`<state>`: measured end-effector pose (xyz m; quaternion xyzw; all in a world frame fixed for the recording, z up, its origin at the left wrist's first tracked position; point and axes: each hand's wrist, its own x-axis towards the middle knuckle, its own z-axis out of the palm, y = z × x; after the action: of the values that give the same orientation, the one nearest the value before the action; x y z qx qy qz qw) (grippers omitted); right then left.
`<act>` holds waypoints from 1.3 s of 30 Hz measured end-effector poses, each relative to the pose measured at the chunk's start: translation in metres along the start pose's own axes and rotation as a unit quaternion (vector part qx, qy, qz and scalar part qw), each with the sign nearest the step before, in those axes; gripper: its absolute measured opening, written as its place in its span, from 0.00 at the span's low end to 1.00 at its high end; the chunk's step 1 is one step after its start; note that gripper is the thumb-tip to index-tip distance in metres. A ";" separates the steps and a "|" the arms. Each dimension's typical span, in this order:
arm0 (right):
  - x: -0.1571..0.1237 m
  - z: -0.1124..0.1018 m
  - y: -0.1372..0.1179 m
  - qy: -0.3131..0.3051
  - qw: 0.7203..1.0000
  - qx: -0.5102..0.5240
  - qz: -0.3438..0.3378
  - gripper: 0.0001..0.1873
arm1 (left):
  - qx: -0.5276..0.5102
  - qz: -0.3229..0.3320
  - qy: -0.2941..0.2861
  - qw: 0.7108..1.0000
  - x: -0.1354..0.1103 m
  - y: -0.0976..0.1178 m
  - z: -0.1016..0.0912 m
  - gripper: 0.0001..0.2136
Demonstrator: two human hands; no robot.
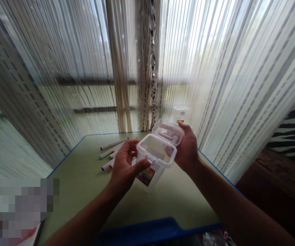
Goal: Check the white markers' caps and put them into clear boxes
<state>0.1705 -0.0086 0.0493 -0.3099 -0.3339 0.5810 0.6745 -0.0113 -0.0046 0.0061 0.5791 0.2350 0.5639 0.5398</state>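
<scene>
A clear plastic box point(159, 176) with a label on its front is held tilted above the table, its hinged lid point(166, 131) swung back. My left hand point(128, 164) grips the box's left side, thumb near the front latch. My right hand point(187, 148) is closed around the box's far right side by the lid; some of its fingers are hidden behind the plastic. No contents show inside the box. Several white markers point(114, 143) with coloured caps lie loose on the table just left of the box, partly covered by my left hand.
The pale green table point(78, 184) has a blue edge. Behind the lid stands a second clear box point(180, 112) with a label. String curtains point(85, 68) hang along the table's far side. A blue tray-like edge point(142, 230) runs along the near side. Zebra-striped fabric point(291, 126) is at right.
</scene>
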 end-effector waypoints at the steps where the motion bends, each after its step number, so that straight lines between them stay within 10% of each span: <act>1: 0.000 0.001 0.000 0.006 1.000 0.004 -0.001 0.29 | 0.000 -0.002 0.008 1.000 0.001 -0.001 0.000 0.30; 18: 0.003 0.007 0.009 0.105 0.994 0.006 -0.011 0.15 | -0.058 -0.045 0.083 0.994 0.008 0.000 -0.001 0.20; 39: -0.014 0.008 0.018 0.006 0.980 -0.070 -0.187 0.16 | 0.036 0.037 0.126 0.991 0.009 0.013 -0.006 0.19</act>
<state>0.1521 -0.0198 0.0382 -0.2920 -0.4221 0.4176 0.7498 -0.0190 0.0020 0.0198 0.5311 0.2998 0.6430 0.4632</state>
